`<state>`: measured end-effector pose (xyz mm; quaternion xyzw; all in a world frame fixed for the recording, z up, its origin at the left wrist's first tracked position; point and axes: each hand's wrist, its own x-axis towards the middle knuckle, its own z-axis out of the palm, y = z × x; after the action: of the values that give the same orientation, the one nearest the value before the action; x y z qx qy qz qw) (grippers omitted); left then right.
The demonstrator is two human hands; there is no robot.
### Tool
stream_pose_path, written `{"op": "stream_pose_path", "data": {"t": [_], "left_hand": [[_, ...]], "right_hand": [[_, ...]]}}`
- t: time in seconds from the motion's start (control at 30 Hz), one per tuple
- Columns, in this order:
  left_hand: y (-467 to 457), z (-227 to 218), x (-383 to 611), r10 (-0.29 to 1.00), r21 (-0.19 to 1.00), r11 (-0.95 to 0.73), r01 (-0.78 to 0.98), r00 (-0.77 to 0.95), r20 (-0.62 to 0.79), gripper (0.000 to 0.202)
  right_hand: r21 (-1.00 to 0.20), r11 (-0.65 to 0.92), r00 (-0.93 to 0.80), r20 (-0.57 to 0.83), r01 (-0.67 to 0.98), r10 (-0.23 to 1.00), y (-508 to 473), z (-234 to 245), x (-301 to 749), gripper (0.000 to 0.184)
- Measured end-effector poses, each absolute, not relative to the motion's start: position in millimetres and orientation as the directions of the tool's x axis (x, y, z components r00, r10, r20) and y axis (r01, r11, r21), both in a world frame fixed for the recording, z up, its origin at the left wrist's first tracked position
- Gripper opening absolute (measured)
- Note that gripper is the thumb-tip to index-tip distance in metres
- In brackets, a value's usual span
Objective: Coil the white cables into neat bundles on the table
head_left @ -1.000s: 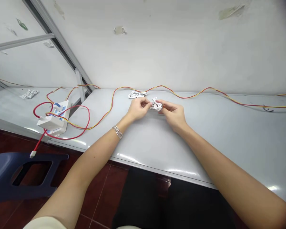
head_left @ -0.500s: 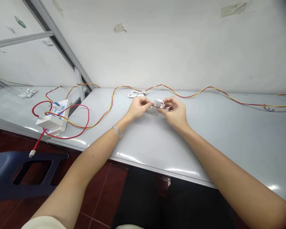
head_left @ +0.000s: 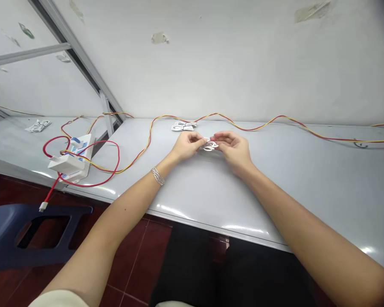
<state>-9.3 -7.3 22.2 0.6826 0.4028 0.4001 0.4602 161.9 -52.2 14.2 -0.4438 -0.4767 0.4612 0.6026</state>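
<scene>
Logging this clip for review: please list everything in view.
small cable coil: one, white, pinched between both hands.
coiled cable: one, white, on the bench behind the hands.
bundled cable: one, white, on the far-left bench.
twin wire: one, red and yellow, along the wall.
power strip: one, white and blue, on the left bench.
red cable: one, red, looped by the strip, white plug hanging.
bench: one, grey, across the view.
plastic seat: one, dark blue, lower left.
left hand: one, bare, on the coil, silver bracelet at wrist.
right hand: one, bare, on the coil.
</scene>
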Motion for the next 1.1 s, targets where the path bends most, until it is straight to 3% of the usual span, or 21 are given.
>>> {"op": "stream_pose_path", "data": {"t": [0.13,0.27,0.4,0.57,0.7,0.8,0.87,1.0,1.1], "left_hand": [[-5.5,19.5,-8.3,0.928,0.96,-0.218,0.177,0.342,0.148,0.021],[-4.3,17.7,-8.4,0.932,0.979,-0.163,0.124,0.344,0.111,0.022],[-4.4,15.2,-7.4,0.922,0.992,-0.116,0.054,0.378,0.087,0.029],[-4.9,14.0,-6.4,0.917,0.966,-0.223,0.132,0.365,0.161,0.031],[-5.1,18.2,-8.7,0.891,0.853,-0.416,0.316,0.331,0.312,0.021],[-4.8,21.0,-11.6,0.85,0.792,-0.504,0.343,0.357,0.386,0.015],[-4.6,20.5,-12.8,0.832,0.814,-0.505,0.285,0.411,0.372,0.017],[-5.1,14.6,-11.3,0.792,0.918,-0.378,0.12,0.555,0.253,0.041],[-6.1,10.6,-9.4,0.772,0.933,-0.343,0.111,0.599,0.213,0.038]], "right_hand": [[-0.979,0.186,0.041,0.184,-0.077,0.982,-51.3,11.2,162.7,0.032],[-0.962,0.256,-0.029,0.255,0.097,0.967,-53.9,11.3,161.2,0.037],[-0.944,0.237,0.01,0.246,0.229,0.969,-54.7,9.8,160.7,0.042],[-0.967,0.236,0.102,0.245,0.097,0.964,-50.7,6.6,161.0,0.033],[-0.978,0.197,0.143,0.205,0.064,0.968,-49.1,6.7,160.6,0.038],[-0.988,0.152,0.13,0.15,-0.006,0.98,-49.3,6.8,160.4,0.041],[-0.991,0.119,0.12,0.112,-0.058,0.987,-49.6,6.8,160.7,0.042],[-0.986,0.084,0.121,0.067,-0.141,0.99,-50.6,7.7,161.7,0.041],[-0.973,0.083,0.116,0.06,-0.213,0.991,-52.0,9.3,161.6,0.041]]}}
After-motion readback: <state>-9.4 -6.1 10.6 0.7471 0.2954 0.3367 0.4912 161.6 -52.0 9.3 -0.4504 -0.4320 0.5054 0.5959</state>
